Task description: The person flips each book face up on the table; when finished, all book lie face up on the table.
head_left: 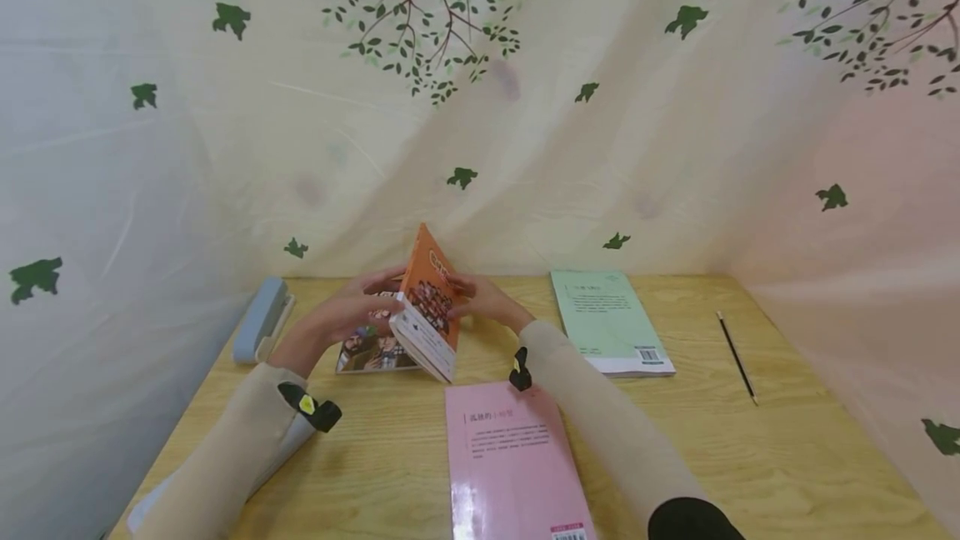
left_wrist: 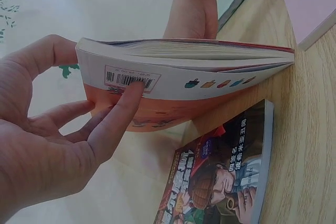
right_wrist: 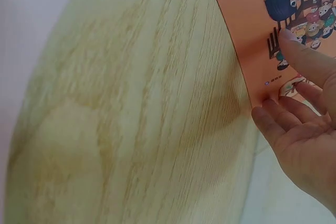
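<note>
Both hands hold an orange and white paperback book (head_left: 429,307) up on its end, tilted, over the far left part of the table. My left hand (head_left: 348,307) grips it at the spine; in the left wrist view a fingertip touches the barcode on the back cover. On the front cover side, my right hand (right_wrist: 304,124) has its thumb against the picture and other fingers at the book's edge. The pages stay closed together, slightly fanned. Behind and below lies a dark illustrated book (left_wrist: 226,171) with a pipe-smoking figure, partly hidden by the orange book in the head view.
A pink book (head_left: 510,457) lies at the front middle, the right sleeve passing over its corner. A green book (head_left: 615,319) lies to the right, then a pencil (head_left: 737,357). The blue-grey stapler-like object (head_left: 258,319) stands at the back left. A whitish object (head_left: 281,452) is partly under the left forearm.
</note>
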`<control>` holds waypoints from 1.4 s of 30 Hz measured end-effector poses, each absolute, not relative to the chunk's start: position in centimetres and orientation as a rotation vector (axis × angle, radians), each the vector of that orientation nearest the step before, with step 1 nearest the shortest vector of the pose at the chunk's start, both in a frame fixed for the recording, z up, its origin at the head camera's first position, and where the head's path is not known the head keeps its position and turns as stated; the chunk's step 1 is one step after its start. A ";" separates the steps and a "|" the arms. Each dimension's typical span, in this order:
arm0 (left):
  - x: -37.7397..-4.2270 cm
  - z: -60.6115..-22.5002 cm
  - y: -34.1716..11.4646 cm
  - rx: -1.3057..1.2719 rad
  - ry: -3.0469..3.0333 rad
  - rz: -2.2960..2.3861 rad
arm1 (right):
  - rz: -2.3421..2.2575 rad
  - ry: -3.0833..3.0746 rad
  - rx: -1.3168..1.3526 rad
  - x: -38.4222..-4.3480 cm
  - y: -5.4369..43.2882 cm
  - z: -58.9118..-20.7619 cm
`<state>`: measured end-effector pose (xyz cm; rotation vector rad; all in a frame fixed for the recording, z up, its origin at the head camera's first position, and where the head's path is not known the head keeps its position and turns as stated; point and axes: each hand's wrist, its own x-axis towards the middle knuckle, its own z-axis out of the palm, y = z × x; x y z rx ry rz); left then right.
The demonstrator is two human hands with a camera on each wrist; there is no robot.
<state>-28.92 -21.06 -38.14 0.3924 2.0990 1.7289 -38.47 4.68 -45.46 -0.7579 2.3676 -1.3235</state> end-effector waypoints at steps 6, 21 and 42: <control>-29.1 -38.5 -21.3 0.364 2.108 1.721 | -1.284 2.401 -0.763 -38.6 4.8 -45.6; -29.1 -39.6 -22.7 0.337 2.126 1.665 | -1.196 2.454 -0.754 -39.2 5.0 -46.2; -28.7 -42.2 -22.6 0.232 2.104 1.670 | -0.981 2.505 -0.730 -39.2 6.9 -45.7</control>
